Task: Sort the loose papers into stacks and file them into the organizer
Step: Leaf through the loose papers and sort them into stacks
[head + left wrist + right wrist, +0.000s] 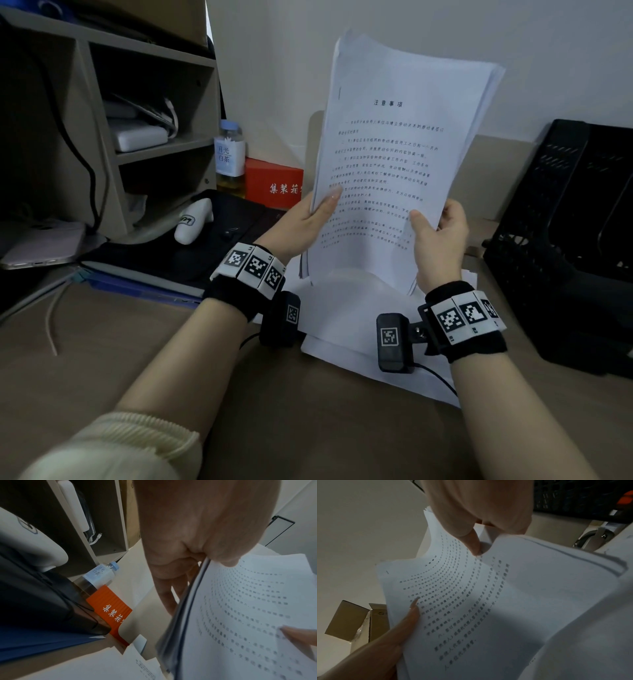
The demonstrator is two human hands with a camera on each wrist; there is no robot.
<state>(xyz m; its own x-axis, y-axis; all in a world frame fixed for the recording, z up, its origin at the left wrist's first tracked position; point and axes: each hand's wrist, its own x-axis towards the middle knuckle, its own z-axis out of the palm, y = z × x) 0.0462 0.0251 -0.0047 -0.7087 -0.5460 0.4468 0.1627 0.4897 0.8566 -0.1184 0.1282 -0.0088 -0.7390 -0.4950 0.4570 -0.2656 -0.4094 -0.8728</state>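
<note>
the head view looks down and forward over both forearms to the desk (102, 342) and the wall. the left wrist view looks along the left hand (197, 536), very near. the right wrist view looks along the right hand (479, 507), also very near. all three share the printed paper stack (387, 164).

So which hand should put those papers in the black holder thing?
Probably the right hand. The black organizer stands on that side, just past it, while the left hand grips the stack of papers on the far edge.
</note>
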